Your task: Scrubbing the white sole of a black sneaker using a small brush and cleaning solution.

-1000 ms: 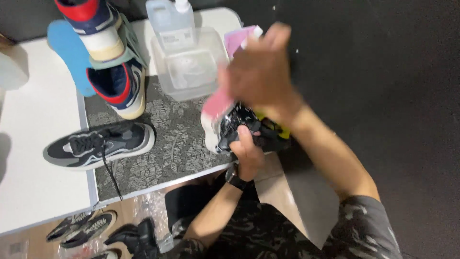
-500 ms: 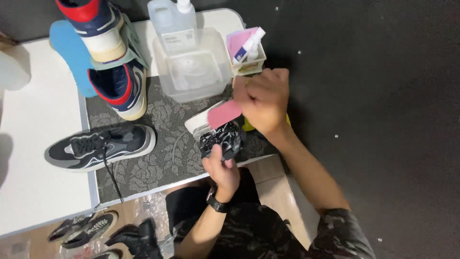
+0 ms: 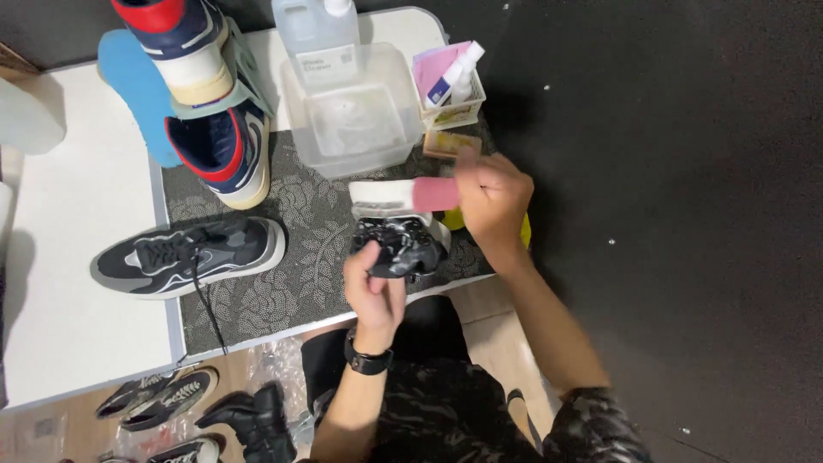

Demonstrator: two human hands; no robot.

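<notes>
Sneaker (image 3: 396, 243), black with white sole, near edge of patterned mat (image 3: 283, 214), clamped in left hand (image 3: 370, 279). Right hand (image 3: 490, 199) closed round pink brush (image 3: 433, 194) at sole. Risk: hard strokes could twist shoe loose, or knock water tub (image 3: 351, 111) just beyond.

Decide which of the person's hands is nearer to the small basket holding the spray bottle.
Right. The right hand, gripping a pink brush, sits just below the basket. The left hand holds the black shoe lower down, farther away.
</notes>
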